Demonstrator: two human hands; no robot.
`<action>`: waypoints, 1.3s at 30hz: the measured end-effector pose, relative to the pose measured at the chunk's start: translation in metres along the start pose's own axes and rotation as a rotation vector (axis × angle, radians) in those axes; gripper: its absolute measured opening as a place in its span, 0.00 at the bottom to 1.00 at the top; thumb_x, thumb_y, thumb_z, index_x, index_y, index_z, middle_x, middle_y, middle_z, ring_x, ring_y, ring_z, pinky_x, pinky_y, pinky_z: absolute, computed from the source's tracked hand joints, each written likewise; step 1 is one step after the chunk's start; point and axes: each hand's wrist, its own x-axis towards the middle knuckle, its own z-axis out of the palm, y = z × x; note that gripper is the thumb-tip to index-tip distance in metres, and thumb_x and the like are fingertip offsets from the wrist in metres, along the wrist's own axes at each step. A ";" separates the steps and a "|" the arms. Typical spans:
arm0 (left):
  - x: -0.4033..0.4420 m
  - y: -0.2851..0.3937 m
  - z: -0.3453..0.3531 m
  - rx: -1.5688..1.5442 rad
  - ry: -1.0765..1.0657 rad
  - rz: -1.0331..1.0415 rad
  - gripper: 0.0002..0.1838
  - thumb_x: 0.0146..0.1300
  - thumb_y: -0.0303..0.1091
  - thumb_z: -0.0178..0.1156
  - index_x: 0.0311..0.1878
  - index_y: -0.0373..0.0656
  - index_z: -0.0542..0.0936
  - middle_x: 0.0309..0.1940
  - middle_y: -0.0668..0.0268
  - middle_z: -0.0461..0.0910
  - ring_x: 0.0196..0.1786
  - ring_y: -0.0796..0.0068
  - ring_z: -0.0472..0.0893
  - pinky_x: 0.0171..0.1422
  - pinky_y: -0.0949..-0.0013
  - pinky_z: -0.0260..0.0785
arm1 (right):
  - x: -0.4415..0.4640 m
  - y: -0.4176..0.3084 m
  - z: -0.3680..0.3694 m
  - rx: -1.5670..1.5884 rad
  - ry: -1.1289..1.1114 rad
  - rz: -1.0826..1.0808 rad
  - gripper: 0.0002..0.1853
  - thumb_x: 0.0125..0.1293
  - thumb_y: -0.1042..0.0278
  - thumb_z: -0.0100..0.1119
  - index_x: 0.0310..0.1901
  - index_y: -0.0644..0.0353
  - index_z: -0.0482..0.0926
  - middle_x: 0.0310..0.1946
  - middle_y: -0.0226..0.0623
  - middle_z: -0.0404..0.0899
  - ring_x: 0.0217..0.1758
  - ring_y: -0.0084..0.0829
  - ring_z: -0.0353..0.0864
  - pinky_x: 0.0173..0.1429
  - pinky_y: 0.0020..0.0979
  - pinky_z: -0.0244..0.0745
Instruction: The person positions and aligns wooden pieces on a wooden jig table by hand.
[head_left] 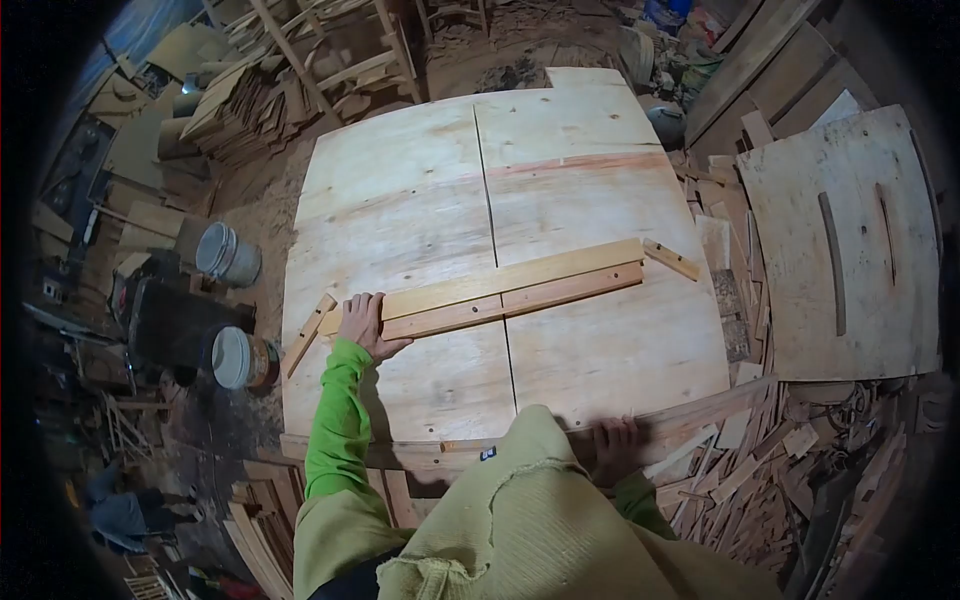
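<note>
Two long wooden planks (560, 263) lie side by side, slanting across the plywood sheets (400, 220). My left hand (366, 326) is closed around their left end, with the thumb on the near side. A short wood strip (311, 334) lies just left of that hand. Another short strip (671, 259) rests past the planks' right end. My right hand (615, 445) is at the near edge, its fingers curled over the edge board (690, 408). Shadow and my clothing hide part of it. A small dark object (488, 453) shows beside my clothing at this edge.
Two white buckets (228, 254) stand left of the work surface. A plywood panel (855, 250) leans at the right, above heaped wood scraps (770, 470). Stacked boards (250, 105) and a wooden frame (365, 65) are at the back. Another person (130, 508) is at the lower left.
</note>
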 end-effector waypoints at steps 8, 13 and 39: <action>0.005 -0.006 0.022 0.036 0.143 0.016 0.56 0.48 0.74 0.73 0.65 0.33 0.71 0.52 0.51 0.73 0.57 0.48 0.72 0.65 0.48 0.64 | 0.026 0.002 0.001 0.133 0.107 -0.051 0.51 0.48 0.32 0.76 0.64 0.69 0.75 0.57 0.50 0.77 0.65 0.50 0.75 0.78 0.61 0.64; 0.044 -0.030 0.042 0.112 0.176 0.033 0.57 0.49 0.75 0.73 0.65 0.31 0.70 0.54 0.50 0.74 0.60 0.45 0.73 0.67 0.48 0.65 | 0.057 0.023 0.020 0.153 0.125 -0.096 0.65 0.35 0.21 0.80 0.64 0.73 0.73 0.59 0.54 0.73 0.65 0.54 0.72 0.77 0.57 0.63; -0.088 0.027 0.034 -0.095 -0.040 -0.194 0.53 0.33 0.70 0.81 0.56 0.38 0.75 0.49 0.54 0.74 0.57 0.50 0.72 0.65 0.50 0.62 | -0.073 -0.080 0.013 -0.068 0.071 0.098 0.19 0.61 0.64 0.63 0.51 0.66 0.79 0.46 0.45 0.77 0.52 0.46 0.78 0.62 0.48 0.77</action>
